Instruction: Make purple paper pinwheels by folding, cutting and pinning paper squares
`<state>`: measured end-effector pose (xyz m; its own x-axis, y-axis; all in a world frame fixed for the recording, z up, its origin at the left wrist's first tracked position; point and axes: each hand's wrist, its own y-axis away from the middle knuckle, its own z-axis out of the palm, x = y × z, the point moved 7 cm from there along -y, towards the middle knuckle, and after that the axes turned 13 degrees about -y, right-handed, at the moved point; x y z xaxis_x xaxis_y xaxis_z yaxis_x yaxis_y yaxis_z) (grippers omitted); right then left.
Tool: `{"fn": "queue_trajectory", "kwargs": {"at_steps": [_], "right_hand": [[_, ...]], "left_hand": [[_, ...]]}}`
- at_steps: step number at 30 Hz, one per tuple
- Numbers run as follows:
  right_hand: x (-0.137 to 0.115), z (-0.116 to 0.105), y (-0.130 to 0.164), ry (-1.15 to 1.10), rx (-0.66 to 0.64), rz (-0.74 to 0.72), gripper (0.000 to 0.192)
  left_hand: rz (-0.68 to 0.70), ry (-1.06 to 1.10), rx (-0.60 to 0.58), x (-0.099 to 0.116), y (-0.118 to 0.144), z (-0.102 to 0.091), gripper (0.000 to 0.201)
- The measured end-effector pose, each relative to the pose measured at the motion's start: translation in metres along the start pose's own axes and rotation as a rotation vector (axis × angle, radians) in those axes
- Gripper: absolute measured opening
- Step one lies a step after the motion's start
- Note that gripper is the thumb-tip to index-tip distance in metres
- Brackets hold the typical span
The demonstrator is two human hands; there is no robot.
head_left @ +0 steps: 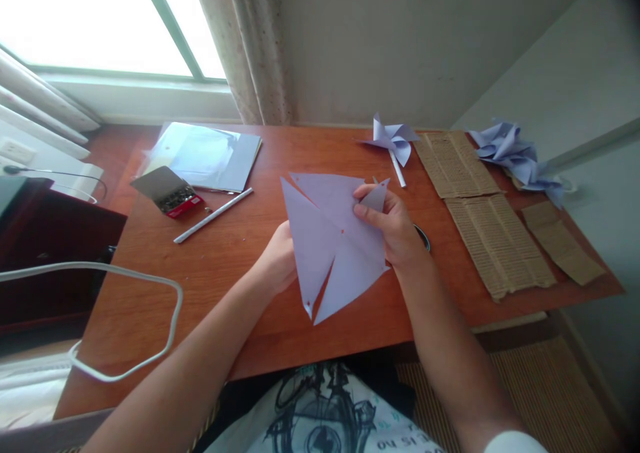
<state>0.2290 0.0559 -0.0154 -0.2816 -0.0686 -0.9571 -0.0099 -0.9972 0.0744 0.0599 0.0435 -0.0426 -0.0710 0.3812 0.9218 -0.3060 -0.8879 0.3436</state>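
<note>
A light purple square of paper (333, 239) is held up over the table, cut inward from its corners, with a small hole in the middle and small holes near some tips. My left hand (281, 256) grips its left edge, the fingers hidden behind the sheet. With thumb and fingers, my right hand (387, 219) pinches the upper right part, where one cut flap stands up. Part of a dark-rimmed round thing (423, 237) shows beside my right wrist; its kind I cannot make out.
A finished paper pinwheel (393, 138) on a white stick lies beyond my right hand. Corrugated cardboard (500, 243) and more pinwheels (510, 151) are at right. Left are a rolled paper stick (214, 215), an open box of small metal pieces (176, 199), folders (240, 163) and a white cable (175, 306).
</note>
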Motion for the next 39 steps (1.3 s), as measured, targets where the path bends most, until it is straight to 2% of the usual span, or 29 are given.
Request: {"fn": "queue_trajectory", "kwargs": {"at_steps": [4, 9, 21, 27, 32, 34, 39], "right_hand": [[-0.001, -0.005, -0.001, 0.1, 0.036, -0.035, 0.032], [0.0, -0.003, -0.001, 0.176, 0.002, -0.029, 0.033], [0.001, -0.001, -0.002, 0.161, 0.0, -0.038, 0.027], [-0.012, -0.003, -0.001, 0.344, 0.039, -0.153, 0.022], [-0.02, -0.003, 0.0, 0.408, 0.031, -0.238, 0.017], [-0.02, -0.004, -0.001, 0.413, 0.034, -0.259, 0.016], [-0.021, -0.007, -0.001, 0.375, 0.037, -0.305, 0.016]], "left_hand": [[-0.036, 0.076, -0.092, -0.009, -0.001, 0.004, 0.031], [-0.065, 0.126, -0.061, -0.009, 0.0, 0.002, 0.028], [0.002, 0.13, -0.107, -0.002, 0.004, 0.006, 0.028], [-0.029, 0.141, -0.065, -0.003, 0.004, 0.003, 0.035], [-0.109, 0.187, -0.058, -0.006, 0.002, 0.003, 0.023], [-0.127, 0.248, -0.106, -0.004, 0.002, 0.005, 0.029], [-0.132, 0.359, -0.291, 0.001, 0.003, 0.013, 0.063]]}}
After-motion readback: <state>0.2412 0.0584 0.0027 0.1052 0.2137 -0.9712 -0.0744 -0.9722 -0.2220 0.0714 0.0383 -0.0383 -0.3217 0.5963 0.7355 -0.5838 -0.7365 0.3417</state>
